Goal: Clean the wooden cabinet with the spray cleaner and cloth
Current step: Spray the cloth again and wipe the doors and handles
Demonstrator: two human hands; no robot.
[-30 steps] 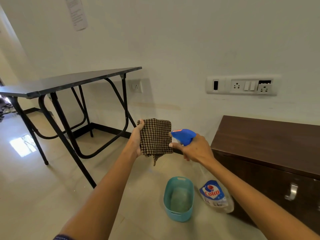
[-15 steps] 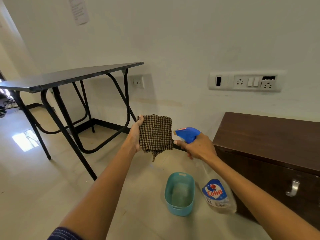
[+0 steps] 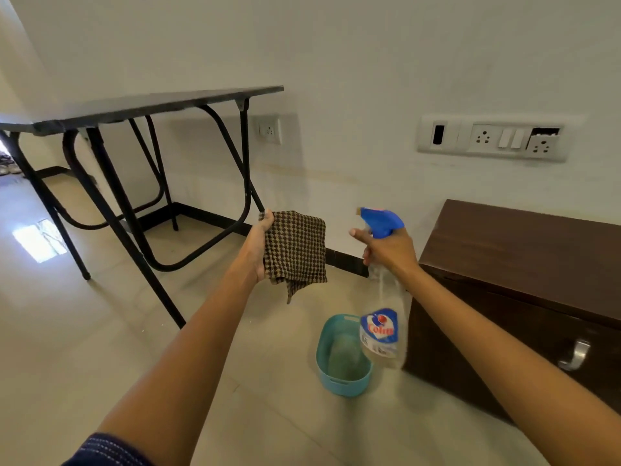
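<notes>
We have drawn the Colin spray bottle [image 3: 383, 331], gripped by our right hand [image 3: 391, 252], away from the checked cloth [image 3: 295, 250] our left hand [image 3: 260, 245] holds. Wetting the cloth looks done; next we wipe the wooden cabinet [image 3: 521, 247] beside us.

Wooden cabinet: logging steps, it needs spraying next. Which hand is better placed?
Likely the right hand: it grips the spray bottle beside the wooden cabinet; the left hand holds the checked cloth, farther away.
</notes>
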